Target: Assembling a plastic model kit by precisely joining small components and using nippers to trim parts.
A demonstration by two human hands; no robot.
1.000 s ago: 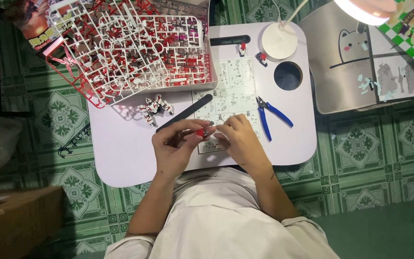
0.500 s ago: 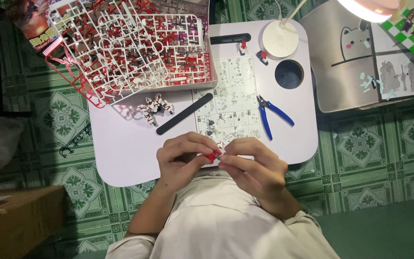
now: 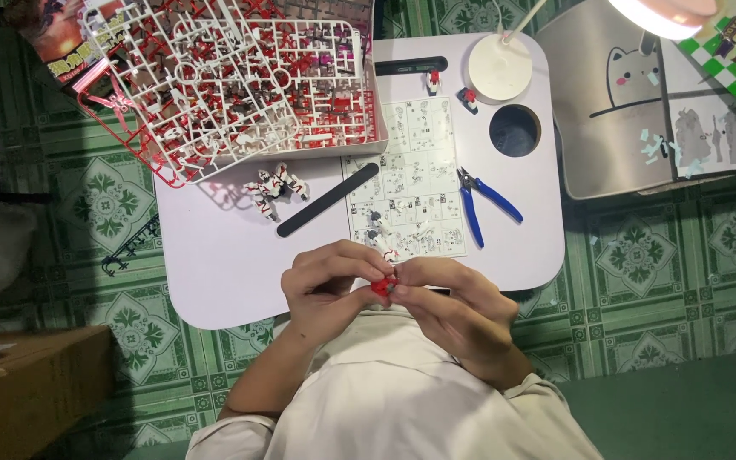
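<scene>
My left hand and my right hand meet at the near edge of a small white table. Together their fingertips pinch a small red model part. An instruction sheet lies just beyond my hands, with a few small loose pieces on it. Blue-handled nippers rest to its right. A black file stick lies to its left, beside a partly built white and red model figure.
A box of red and white plastic part frames fills the table's far left. A round white lamp base and a dark round cup hole sit far right. A grey lap desk lies right; a cardboard box lies near left on green tiles.
Both hands have drawn back toward my body, from over the instruction sheet to the table's near edge, still holding the small red part between them.
</scene>
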